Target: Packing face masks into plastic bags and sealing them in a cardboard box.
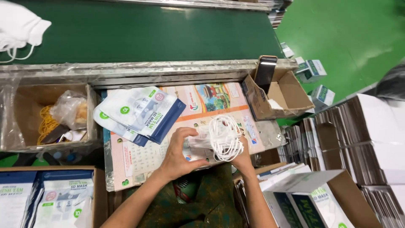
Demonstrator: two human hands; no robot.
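My left hand (179,152) and my right hand (244,157) together hold a stack of white face masks (221,137) with looped ear straps, just above a calendar-printed work board (139,158). The left hand grips the stack's left end, the right hand supports the right end from below. A small pile of blue and white mask pouches (139,112) lies on the board to the left of my hands.
A green conveyor belt (147,31) runs across the top, with more white masks (19,27) at its left. An open cardboard box (280,97) stands right; a box with yellow bands (50,116) left. Packaged pouches (50,200) fill a box at bottom left; flat cartons (350,139) are stacked right.
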